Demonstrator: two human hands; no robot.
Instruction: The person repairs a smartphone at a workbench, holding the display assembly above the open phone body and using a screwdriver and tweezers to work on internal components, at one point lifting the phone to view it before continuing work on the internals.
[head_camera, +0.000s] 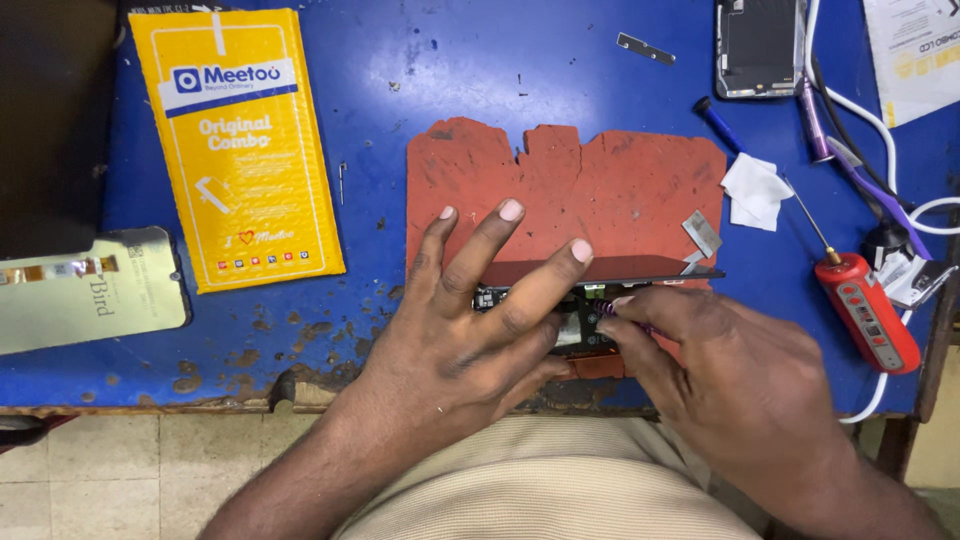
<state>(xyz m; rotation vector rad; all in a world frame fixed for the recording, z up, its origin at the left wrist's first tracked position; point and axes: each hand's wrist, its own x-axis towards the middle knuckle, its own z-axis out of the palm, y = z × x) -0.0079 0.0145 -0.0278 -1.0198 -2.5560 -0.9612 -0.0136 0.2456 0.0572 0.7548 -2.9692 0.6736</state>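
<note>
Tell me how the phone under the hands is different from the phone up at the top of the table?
The opened phone lies crosswise on the red mat, its screen lifted and insides showing; the spare phone lies lengthwise on the bare blue table. The left hand and right hand are on the opened phone; nobody touches the spare phone. Both are dark and rectangular.

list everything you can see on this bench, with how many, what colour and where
phone: one, black, opened, on the mat under both hands
mat: one, red, table centre
envelope: one, yellow, left of the mat
screen panel: one, pale, far left
second phone: one, dark, top right
screwdriver: one, red handle, right
tissue: one, white, right of the mat
cable: one, white, right edge
table: one, blue, worn
left hand: pressing the phone
right hand: pinching a small purple tool
</note>
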